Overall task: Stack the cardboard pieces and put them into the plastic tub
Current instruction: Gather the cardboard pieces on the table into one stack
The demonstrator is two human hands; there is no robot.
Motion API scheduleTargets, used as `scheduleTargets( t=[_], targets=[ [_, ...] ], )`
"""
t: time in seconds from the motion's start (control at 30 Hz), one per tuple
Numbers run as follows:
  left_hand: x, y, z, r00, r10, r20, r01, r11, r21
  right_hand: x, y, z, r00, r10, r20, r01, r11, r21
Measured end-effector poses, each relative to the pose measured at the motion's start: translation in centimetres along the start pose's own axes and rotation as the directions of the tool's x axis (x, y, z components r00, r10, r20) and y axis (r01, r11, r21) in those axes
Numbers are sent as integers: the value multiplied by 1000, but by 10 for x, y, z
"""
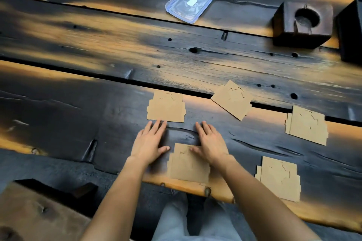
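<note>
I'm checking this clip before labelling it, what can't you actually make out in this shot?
- Plastic tub, head view: clear, with glare; whether a lid covers it cannot be told.
- Nearest cardboard piece: its top right corner is hidden under the right hand.
- Dark wooden block: cut off by the right edge.
- Cut lines on the cardboard: too small to read.

cardboard pieces: I'm seeing plain tan-brown, with thin dark cut lines showing
plastic tub: I'm reading it as clear with a blue-violet rim, a white patch showing at its middle
table: planks showing charred black, streaked with orange-amber grain
wooden block: I'm seeing very dark brown
trousers: showing light grey
</note>
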State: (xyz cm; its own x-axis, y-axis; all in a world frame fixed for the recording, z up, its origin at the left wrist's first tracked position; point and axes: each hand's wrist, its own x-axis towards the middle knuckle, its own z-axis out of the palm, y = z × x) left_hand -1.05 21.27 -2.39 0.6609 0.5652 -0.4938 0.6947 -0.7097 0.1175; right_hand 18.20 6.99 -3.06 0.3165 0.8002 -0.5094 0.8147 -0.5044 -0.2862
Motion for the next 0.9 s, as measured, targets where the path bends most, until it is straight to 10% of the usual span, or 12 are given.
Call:
scheduleTargets(
  t=[0.9],
  targets=[
    [85, -66, -37, 994, 89, 62, -88, 996, -14, 99, -55, -32, 997, -36, -68, 35, 999, -20]
  ],
)
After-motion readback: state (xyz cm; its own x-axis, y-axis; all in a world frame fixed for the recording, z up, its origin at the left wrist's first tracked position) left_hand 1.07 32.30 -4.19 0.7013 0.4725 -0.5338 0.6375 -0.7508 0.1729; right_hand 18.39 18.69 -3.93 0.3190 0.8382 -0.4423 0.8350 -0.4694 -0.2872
